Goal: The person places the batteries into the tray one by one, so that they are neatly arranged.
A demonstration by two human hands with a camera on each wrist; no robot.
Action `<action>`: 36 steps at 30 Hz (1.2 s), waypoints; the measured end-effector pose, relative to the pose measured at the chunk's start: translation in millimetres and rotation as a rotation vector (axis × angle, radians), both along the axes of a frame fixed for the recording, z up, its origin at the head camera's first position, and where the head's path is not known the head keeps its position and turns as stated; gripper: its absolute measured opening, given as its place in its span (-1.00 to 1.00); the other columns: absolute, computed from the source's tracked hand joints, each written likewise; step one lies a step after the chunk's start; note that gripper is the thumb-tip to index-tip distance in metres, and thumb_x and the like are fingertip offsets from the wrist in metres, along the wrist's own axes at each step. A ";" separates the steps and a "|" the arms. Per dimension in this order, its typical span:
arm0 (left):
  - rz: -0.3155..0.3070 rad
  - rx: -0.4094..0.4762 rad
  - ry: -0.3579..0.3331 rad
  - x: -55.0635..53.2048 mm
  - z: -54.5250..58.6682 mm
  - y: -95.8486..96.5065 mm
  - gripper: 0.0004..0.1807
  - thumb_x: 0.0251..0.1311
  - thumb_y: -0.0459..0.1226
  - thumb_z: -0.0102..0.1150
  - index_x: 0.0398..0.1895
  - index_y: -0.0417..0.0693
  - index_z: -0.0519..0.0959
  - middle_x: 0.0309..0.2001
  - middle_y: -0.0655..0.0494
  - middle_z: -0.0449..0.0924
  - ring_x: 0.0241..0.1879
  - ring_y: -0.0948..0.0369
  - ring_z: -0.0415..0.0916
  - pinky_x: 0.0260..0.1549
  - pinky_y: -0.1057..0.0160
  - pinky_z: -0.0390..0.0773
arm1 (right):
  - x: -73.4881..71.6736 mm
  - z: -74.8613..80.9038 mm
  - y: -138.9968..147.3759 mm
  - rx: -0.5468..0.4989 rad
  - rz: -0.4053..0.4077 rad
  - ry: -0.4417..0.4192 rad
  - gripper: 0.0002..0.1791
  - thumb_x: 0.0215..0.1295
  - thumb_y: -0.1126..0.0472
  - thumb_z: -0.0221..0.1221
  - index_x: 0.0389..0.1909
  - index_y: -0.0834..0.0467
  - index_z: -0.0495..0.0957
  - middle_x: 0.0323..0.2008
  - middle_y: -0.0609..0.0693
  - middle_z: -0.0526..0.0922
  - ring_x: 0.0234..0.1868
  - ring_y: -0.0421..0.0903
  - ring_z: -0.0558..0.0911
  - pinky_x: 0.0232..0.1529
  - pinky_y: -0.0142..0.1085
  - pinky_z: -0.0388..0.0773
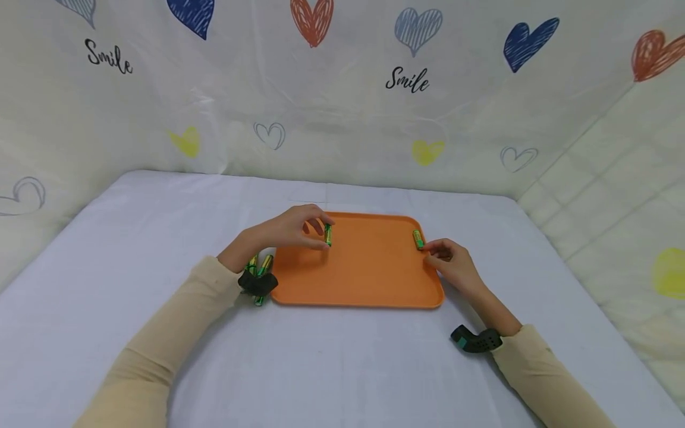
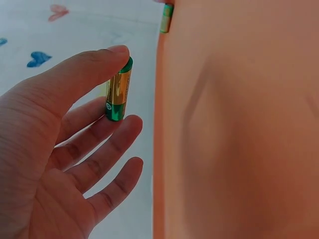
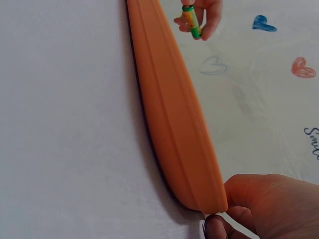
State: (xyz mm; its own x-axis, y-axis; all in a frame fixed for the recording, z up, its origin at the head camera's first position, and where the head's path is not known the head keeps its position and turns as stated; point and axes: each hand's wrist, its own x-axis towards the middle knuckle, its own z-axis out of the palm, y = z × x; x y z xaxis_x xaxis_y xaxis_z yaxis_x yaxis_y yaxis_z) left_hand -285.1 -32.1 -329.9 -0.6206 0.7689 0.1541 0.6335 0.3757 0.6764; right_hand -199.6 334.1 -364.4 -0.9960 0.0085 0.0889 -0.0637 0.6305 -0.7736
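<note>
The orange tray (image 1: pixel 369 279) lies flat on the white cloth (image 1: pixel 342 368) and serves as reference. Above its left part, the left hand (image 1: pixel 299 227) pinches one battery (image 1: pixel 328 235) between thumb and fingers, remaining fingers spread. This battery's long axis runs nearly upright in the head view, spanning from thumb to fingertip; which terminal points where cannot be read. At the tray's right rim, towards the far corner, sits a second battery (image 1: pixel 418 239), its long axis roughly along that rim, far end leaning slightly left. The right hand (image 1: pixel 455 266) has bent fingers at that rim, just beside this battery; whether they grip either cannot be told. Just left of the tray, further batteries (image 1: pixel 266 265) lie at a slant, partly hidden by the black wristband (image 1: pixel 258 283).
</note>
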 end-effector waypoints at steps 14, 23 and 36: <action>-0.020 0.023 -0.059 -2.1 -2.2 30.5 -0.42 0.13 -0.18 0.40 0.20 -0.20 0.50 0.03 0.08 0.52 -0.04 0.19 0.56 -0.01 0.15 0.51 | 1.9 1.1 0.2 -0.016 -0.006 -0.006 -0.69 0.27 0.36 0.18 0.02 0.38 0.51 -0.19 0.18 0.54 -0.28 -0.17 0.46 -0.36 -0.51 0.42; -0.026 0.000 -0.100 -4.3 -5.7 48.0 -0.40 0.15 -0.16 0.39 0.23 -0.19 0.47 0.05 0.10 0.49 -0.01 0.19 0.54 0.04 0.16 0.50 | 1.9 0.4 0.4 -0.022 0.000 -0.005 -0.69 0.28 0.36 0.17 0.02 0.38 0.52 -0.18 0.19 0.54 -0.27 -0.16 0.47 -0.34 -0.51 0.44; -0.033 0.013 -0.139 -8.9 -12.6 69.1 -0.39 0.14 -0.17 0.39 0.24 -0.18 0.46 0.03 0.09 0.47 -0.02 0.20 0.52 0.03 0.24 0.52 | -0.5 -0.4 1.3 -0.006 -0.017 -0.008 -0.70 0.27 0.36 0.18 0.01 0.37 0.51 -0.18 0.18 0.56 -0.22 -0.08 0.48 -0.29 -0.53 0.44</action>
State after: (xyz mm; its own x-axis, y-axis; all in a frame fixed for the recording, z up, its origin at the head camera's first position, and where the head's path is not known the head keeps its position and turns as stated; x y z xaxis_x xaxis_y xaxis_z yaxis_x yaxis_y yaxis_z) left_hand -294.0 37.0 -342.5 -0.6107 0.7880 0.0786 0.5452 0.3465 0.7633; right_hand -200.1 335.4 -364.8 -0.9964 0.0264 0.0806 -0.0464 0.6266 -0.7780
